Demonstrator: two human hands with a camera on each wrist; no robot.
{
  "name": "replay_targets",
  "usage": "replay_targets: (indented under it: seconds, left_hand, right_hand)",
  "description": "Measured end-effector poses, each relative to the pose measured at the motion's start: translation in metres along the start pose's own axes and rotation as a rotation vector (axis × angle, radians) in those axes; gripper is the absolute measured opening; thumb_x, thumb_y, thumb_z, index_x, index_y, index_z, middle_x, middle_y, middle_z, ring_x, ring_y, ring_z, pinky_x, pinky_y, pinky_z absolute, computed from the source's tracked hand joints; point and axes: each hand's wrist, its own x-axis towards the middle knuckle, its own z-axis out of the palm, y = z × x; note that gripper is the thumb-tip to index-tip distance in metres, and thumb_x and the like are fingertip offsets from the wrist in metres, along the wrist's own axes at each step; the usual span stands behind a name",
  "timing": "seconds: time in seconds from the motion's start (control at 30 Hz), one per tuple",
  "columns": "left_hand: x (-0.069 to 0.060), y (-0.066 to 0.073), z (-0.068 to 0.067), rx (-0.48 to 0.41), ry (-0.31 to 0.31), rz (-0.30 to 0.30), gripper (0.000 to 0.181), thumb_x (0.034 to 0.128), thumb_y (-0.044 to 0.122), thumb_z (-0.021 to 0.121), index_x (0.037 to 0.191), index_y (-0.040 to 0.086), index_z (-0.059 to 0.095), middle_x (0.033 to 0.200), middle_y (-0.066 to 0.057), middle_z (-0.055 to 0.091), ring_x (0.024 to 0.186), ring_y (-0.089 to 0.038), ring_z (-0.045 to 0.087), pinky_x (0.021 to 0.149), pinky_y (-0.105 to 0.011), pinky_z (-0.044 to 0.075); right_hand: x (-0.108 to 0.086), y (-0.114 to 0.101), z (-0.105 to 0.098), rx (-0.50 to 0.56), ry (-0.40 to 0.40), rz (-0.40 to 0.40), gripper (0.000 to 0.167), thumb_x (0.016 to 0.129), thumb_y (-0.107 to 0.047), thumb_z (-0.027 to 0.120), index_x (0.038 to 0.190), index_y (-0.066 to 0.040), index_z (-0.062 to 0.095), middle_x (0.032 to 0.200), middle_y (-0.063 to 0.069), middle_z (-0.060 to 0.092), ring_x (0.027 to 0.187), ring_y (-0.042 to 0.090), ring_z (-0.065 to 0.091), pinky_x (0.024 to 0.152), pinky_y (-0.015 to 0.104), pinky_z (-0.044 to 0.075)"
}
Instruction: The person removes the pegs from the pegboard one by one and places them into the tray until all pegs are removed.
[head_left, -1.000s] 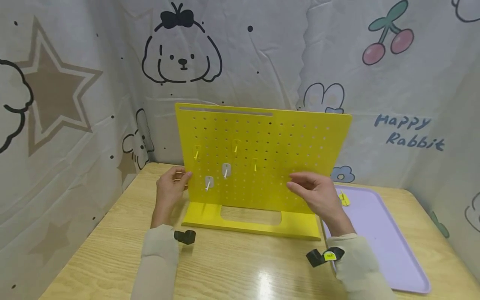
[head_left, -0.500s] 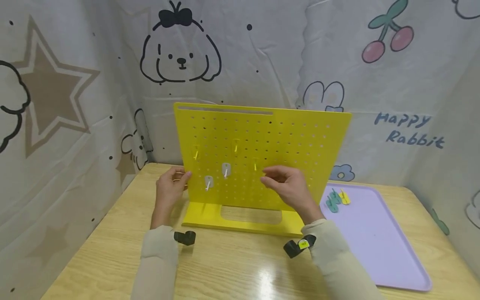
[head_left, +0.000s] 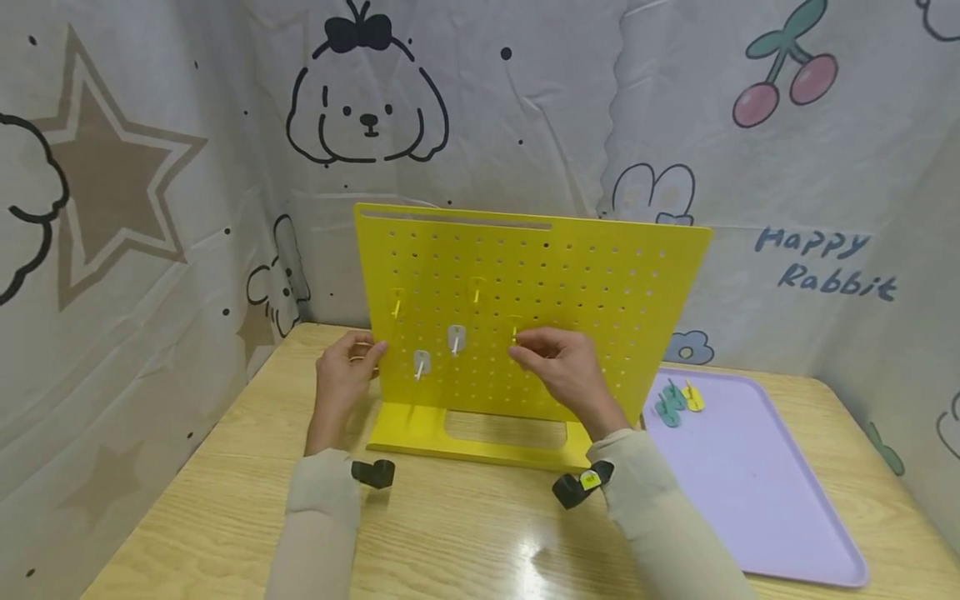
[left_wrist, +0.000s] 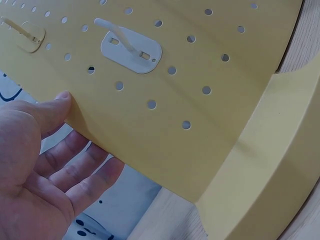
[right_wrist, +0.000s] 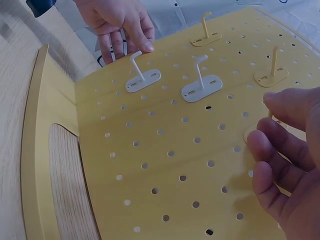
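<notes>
On my head view, a yellow perforated pegboard (head_left: 600, 275) with a flat, cut-out base stands on a light wood-grain surface (head_left: 450, 533). I see the left hand (head_left: 345, 371) clamped on the board's left edge; the left wrist view gives me its thumb at the front face and its fingers bent at the edge. The right hand (head_left: 566, 367) is in front of the board, thumb and index finger together on the peg of a small yellow hook (head_left: 514, 325), whose plate sits against the board, right of the other mounted hooks. The hand partly covers that hook from me. Left of it I count two white oval-plated hooks (head_left: 456, 340), a yellow hook at far left (head_left: 397, 304) and a yellow hook between (head_left: 477, 293). To the right lies a pale purple rectangular tray (head_left: 750, 492); near its far left corner rest two green hooks (head_left: 667, 410), with a loose yellow hook (head_left: 693, 397) just beside them. Behind hangs a white printed cloth (head_left: 540, 125).
</notes>
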Motion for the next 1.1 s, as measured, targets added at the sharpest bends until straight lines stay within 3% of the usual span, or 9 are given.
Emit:
replay_targets:
  seconds: [0.33, 0.6, 0.9, 1.1]
  left_hand:
    - [0.001, 0.000, 0.001, 0.006, 0.002, 0.012, 0.026, 0.0980, 0.023, 0.068, 0.112, 0.002, 0.064, 0.104, -0.017, 0.069, 0.089, -0.031, 0.070, 0.074, -0.035, 0.063]
    - [0.000, -0.002, 0.001, 0.013, 0.002, 0.009, 0.028, 0.0980, 0.025, 0.067, 0.113, 0.002, 0.064, 0.105, -0.017, 0.069, 0.091, -0.031, 0.070, 0.074, -0.033, 0.063]
    - [-0.001, 0.000, 0.001, 0.018, -0.002, 0.012, 0.026, 0.0992, 0.023, 0.066, 0.114, 0.002, 0.063, 0.106, -0.017, 0.068, 0.092, -0.032, 0.070, 0.076, -0.036, 0.063]
    - [-0.001, 0.000, 0.001, 0.009, -0.003, 0.015, 0.028, 0.0989, 0.025, 0.066, 0.114, 0.002, 0.063, 0.107, -0.018, 0.068, 0.092, -0.033, 0.070, 0.080, -0.044, 0.062]
  right_hand:
    - [-0.001, -0.003, 0.001, -0.047, 0.041, -0.045, 0.014, 0.093, -0.016, 0.075, 0.101, -0.004, 0.077, 0.093, 0.005, 0.074, 0.081, 0.020, 0.068, 0.070, 0.034, 0.060]
    - [-0.004, -0.005, -0.002, -0.011, 0.042, -0.074, 0.016, 0.093, -0.016, 0.075, 0.102, -0.003, 0.077, 0.095, 0.007, 0.074, 0.081, 0.020, 0.068, 0.071, 0.033, 0.060]
    - [-0.021, -0.006, -0.028, -0.047, 0.019, -0.049, 0.020, 0.094, -0.017, 0.073, 0.106, -0.001, 0.075, 0.100, 0.008, 0.073, 0.084, 0.021, 0.066, 0.071, 0.027, 0.058]
    - [-0.039, -0.008, -0.050, -0.115, 0.054, -0.023, 0.020, 0.094, -0.020, 0.074, 0.106, -0.003, 0.075, 0.101, 0.006, 0.073, 0.086, 0.020, 0.067, 0.073, 0.026, 0.059]
